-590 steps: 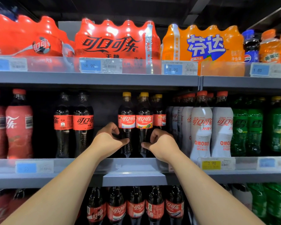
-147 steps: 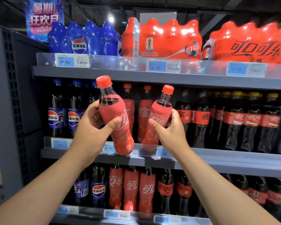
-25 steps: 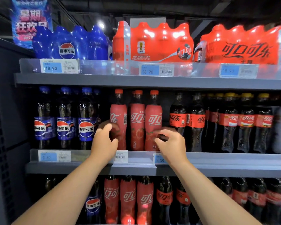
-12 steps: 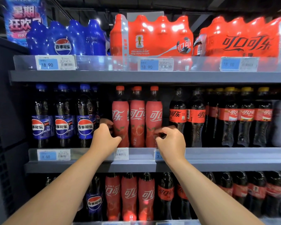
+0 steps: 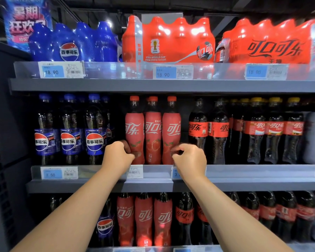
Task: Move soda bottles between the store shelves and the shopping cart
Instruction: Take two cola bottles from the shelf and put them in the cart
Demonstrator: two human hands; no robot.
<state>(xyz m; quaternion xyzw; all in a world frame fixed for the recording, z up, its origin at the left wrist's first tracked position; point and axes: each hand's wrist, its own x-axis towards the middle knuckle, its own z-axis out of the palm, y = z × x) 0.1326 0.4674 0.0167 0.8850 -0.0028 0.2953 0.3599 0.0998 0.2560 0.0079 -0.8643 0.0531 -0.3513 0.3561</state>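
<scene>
Left hand [image 5: 118, 156] curled round left red bottle [image 5: 135, 128]; right hand [image 5: 190, 160] (fingers curled) beside right red bottle [image 5: 171, 128], grip unclear.

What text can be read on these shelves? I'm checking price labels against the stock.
"百事可乐": blue multipack, blue-label bottles.
"FIFA WORLD CUP": middle red multipack.
"可口可乐": right red multipack; partly on red-sleeved bottles.
"18.90": top-shelf price tags.
".50": middle-shelf left tag, first digit blurred.
"狂欢": hanging poster; rest blurred.
Barcode print: too small.
</scene>
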